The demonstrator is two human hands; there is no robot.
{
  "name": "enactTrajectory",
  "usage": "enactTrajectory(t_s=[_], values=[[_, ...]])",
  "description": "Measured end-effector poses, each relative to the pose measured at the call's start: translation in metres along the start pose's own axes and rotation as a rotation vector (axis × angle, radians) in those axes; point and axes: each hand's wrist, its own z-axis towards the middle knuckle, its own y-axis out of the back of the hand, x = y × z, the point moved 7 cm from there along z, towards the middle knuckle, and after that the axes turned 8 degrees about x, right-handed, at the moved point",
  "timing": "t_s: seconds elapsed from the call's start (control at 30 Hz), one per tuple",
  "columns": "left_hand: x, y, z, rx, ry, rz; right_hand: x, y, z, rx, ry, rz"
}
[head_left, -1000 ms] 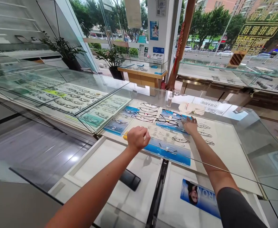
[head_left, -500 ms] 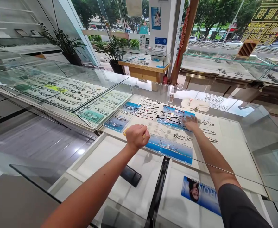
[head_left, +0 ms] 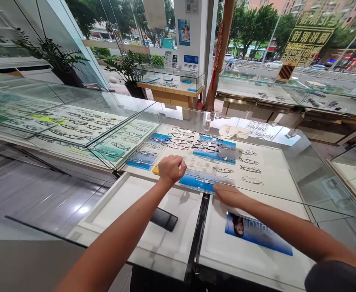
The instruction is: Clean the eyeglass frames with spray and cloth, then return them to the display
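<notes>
My left hand (head_left: 172,168) is closed in a fist above the front edge of the glass display case (head_left: 275,194). A bit of something yellow (head_left: 156,170) shows beside that fist; its kind is hidden. Close to the case's front edge, my right hand (head_left: 226,195) is beside a blue card (head_left: 193,182) with a pair of rimless glasses (head_left: 204,180) on it. Its fingers are blurred and partly hidden. Behind the hands, dark-framed glasses (head_left: 206,147) lie in rows, some on another blue card (head_left: 229,156). More eyeglasses (head_left: 250,168) form a column to the right.
Below the case are pulled-out white drawers (head_left: 120,202), one with a black phone (head_left: 164,219), another with a blue leaflet (head_left: 257,233). A spray bottle (head_left: 207,121) and a pale cloth (head_left: 234,132) rest on the glass top. More cases with glasses extend left.
My right hand has drawn back from the rear rows of glasses to the front edge. My left fist stays closed in nearly the same place. The view has shifted right.
</notes>
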Motion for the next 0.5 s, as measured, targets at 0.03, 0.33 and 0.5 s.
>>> enactTrajectory(t_s=[0.03,0.33,0.5], values=[[0.001,-0.001,0.001,0.026,0.018,-0.006,0.024,-0.004,-0.022,0.029,0.074,-0.003],[-0.016,0.020,0.022,0.178,-0.023,-0.050,0.003,0.078,-0.163,-0.444,0.137,-0.088],[-0.061,0.028,0.068,0.281,-0.243,-0.011,-0.109,0.073,-0.198,-0.645,-0.313,-0.086]])
